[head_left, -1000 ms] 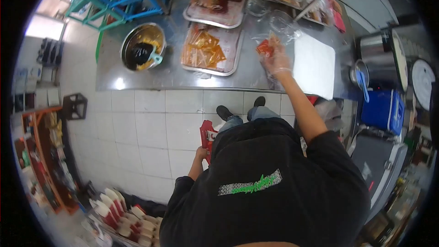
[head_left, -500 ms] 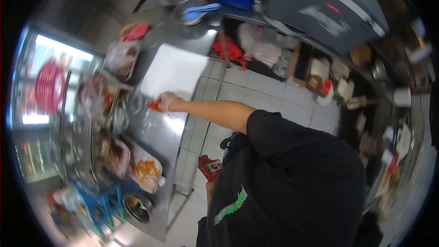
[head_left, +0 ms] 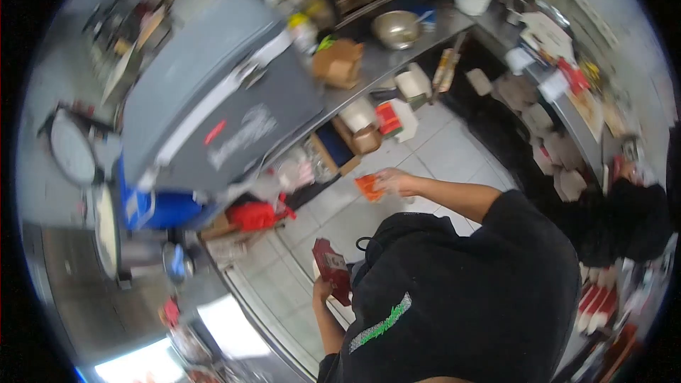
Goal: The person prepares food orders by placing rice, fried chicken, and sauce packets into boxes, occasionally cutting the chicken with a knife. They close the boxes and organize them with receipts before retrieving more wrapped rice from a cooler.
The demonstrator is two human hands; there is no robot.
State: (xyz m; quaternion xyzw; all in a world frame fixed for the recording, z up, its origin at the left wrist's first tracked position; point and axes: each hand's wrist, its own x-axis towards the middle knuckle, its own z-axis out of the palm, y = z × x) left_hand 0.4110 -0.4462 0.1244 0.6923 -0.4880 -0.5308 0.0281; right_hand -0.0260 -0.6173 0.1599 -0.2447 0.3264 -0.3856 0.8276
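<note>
My right hand point(head_left: 392, 183), in what looks like a clear plastic glove, is closed around a flat orange-red piece point(head_left: 367, 188). Its exact kind is blurred. This hand is held out over the tiled floor, apart from the shelving. Lower down, my left hand point(head_left: 323, 289) grips a dark red carton point(head_left: 332, 267) with a pale printed label, close to the front of my black shirt.
A big grey cooler box point(head_left: 234, 120) stands on the counter, with a blue box point(head_left: 159, 209) beside it. A metal bowl point(head_left: 397, 30) sits farther along. Below are a red bag point(head_left: 255, 216) and cartons. At lower left is a steel table with a white sheet point(head_left: 230, 326).
My body and view have turned right, away from the steel table. My right hand has left the tabletop with the orange-red piece. The red carton stays in my left hand.
</note>
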